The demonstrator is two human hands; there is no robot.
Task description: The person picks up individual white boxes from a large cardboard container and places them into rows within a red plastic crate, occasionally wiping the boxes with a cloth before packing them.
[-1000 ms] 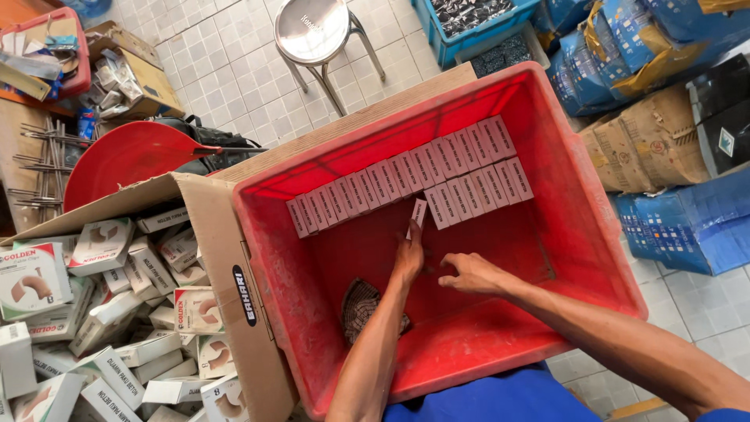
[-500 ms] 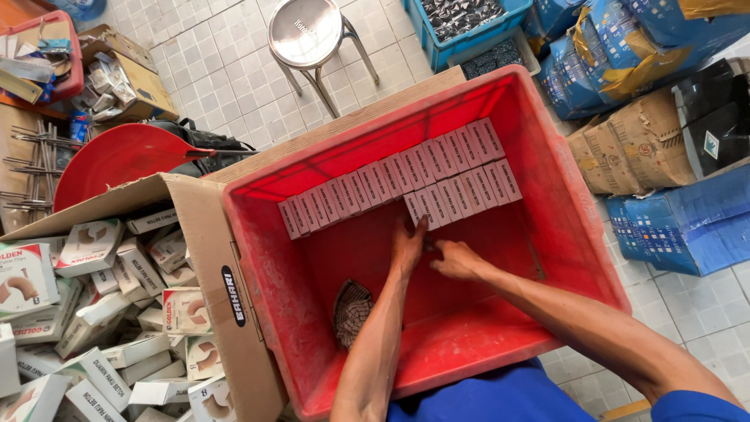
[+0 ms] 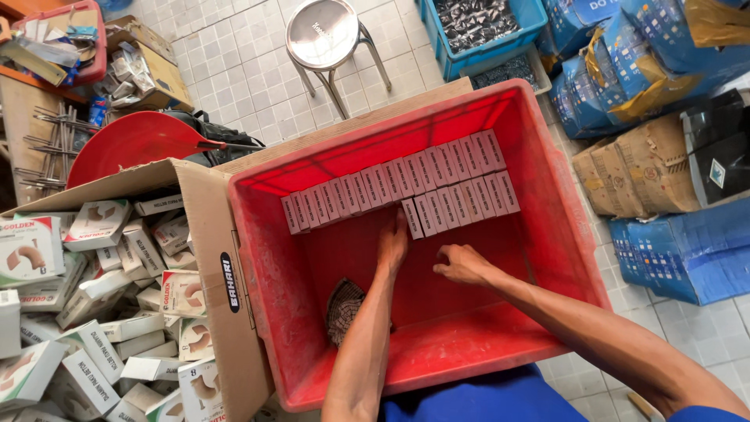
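Since a second ago my left hand (image 3: 393,241) has set its small box (image 3: 412,218) into the front row of boxes (image 3: 461,202) and now presses flat, fingers together, beside it. My right hand (image 3: 463,264) rests loosely curled, empty, mid-frame in the red crate (image 3: 562,234). A mesh scrap (image 3: 344,306) lies lower left; a cardboard carton (image 3: 215,258) of boxes stands left.

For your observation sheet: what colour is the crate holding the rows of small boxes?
Red crate, seen in the head view.

small box (image 3: 412,218) now set in second row, left hand (image 3: 393,242) released, right hand (image 3: 462,264) withdrawn
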